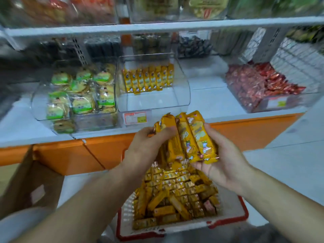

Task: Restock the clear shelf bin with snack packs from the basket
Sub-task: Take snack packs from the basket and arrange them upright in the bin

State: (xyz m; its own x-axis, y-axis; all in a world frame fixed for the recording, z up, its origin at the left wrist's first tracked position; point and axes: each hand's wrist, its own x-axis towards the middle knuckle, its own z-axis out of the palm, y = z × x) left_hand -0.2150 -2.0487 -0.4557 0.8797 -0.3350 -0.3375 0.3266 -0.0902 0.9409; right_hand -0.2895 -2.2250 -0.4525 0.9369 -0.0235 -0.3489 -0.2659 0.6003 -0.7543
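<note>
Between my two hands is a bunch of yellow snack packs (191, 137), held above the basket. My left hand (145, 148) grips the left packs from the side, thumb over the top. My right hand (222, 158) cups the right packs from below and behind. The white basket with a red rim (228, 220) stands on the floor under my hands, filled with several more yellow packs (177, 195). Straight ahead on the shelf sits the clear bin (152, 99), with a row of yellow packs (149, 78) upright at its back and its front floor bare.
A clear bin of green-labelled cakes (77, 95) stands left of the target bin, and a bin of red wrapped snacks (259, 86) is to the right. The orange shelf front (98, 151) runs below. A brown cardboard box (33, 183) sits on the floor at left.
</note>
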